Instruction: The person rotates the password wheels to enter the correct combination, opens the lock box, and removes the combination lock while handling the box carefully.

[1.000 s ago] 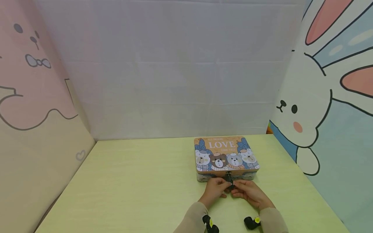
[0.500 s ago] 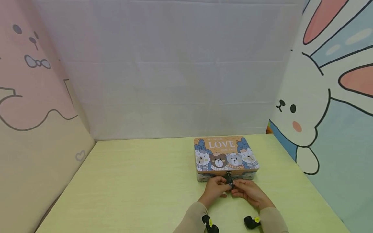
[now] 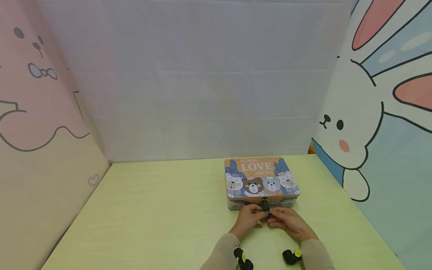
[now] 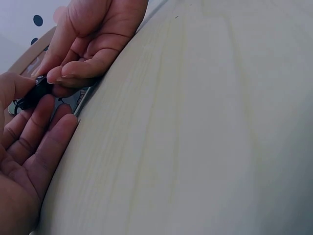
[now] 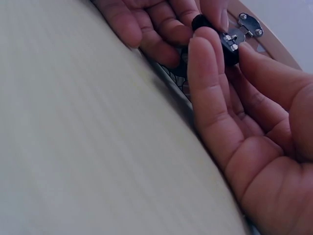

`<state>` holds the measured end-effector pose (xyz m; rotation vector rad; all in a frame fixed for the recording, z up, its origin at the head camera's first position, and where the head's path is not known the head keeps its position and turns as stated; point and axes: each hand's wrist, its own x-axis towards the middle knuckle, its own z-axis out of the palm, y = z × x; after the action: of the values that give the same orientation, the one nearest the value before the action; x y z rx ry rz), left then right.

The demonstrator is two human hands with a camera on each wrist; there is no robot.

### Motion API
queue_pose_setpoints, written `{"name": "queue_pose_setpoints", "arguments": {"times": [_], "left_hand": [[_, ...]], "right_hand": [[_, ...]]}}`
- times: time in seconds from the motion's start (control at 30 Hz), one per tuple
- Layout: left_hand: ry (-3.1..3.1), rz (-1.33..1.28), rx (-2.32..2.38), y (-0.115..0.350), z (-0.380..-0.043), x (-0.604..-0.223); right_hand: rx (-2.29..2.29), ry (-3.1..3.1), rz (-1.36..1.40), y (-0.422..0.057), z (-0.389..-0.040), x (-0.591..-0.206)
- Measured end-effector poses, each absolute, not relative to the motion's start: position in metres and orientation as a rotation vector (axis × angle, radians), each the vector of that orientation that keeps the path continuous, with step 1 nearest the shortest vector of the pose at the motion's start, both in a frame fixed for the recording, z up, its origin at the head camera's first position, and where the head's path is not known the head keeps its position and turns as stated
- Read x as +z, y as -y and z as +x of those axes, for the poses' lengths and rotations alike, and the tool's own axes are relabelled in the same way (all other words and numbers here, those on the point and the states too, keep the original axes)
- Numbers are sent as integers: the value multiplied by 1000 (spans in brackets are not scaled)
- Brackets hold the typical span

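Observation:
A tin box (image 3: 261, 178) with a bear picture and the word LOVE on its lid lies closed on the table. At its front latch (image 5: 252, 24) hangs a small black padlock (image 5: 231, 56) with metal parts on its face. My left hand (image 3: 248, 221) pinches the padlock from the left, thumb and fingers around its body. From the other side my right hand (image 3: 291, 223) pinches it too, with thumb and fingertips. In the left wrist view, fingers of both hands partly cover the padlock (image 4: 36, 93), so its markings cannot be read.
The pale yellow table (image 3: 152, 210) extends to the left and in front of the box. A white backdrop (image 3: 209, 82) stands behind, with cartoon-printed panels (image 3: 398, 168) on both sides. Black wrist devices (image 3: 291, 258) sit by the sleeves.
Both hands stay in place at the padlock. My left fingers have shifted slightly, and the padlock has tilted a little between the fingertips. The box has not moved.

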<state>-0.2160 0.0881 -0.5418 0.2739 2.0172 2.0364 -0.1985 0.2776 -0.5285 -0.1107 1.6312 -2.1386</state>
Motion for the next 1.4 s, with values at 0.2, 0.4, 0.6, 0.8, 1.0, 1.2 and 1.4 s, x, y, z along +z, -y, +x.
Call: {"name": "queue_pose_setpoints", "arguments": {"times": [0.2, 0.4, 0.6, 0.8, 1.0, 1.2, 1.4], "left_hand": [[-2021, 266, 2029, -88, -216, -543], [-2031, 274, 2026, -88, -216, -543], [-2034, 270, 2025, -89, -216, -542], [-2038, 267, 2025, -88, -215, -542], [-2028, 249, 2038, -88, -215, -542], [-1989, 193, 2065, -88, -214, -542], [-2005, 204, 2063, -88, -214, -541]], "right_hand": [[-2132, -1636, -108, -278, -199, -528], [-2132, -1635, -99, -278, -199, -529], [-2134, -1628, -108, -279, -199, -528], [-2138, -1621, -106, -279, -199, -530], [-2147, -1607, -116, -279, -199, -530], [-2148, -1609, -115, -279, -200, -531], [-2147, -1617, -99, -278, -200, -531]]}}
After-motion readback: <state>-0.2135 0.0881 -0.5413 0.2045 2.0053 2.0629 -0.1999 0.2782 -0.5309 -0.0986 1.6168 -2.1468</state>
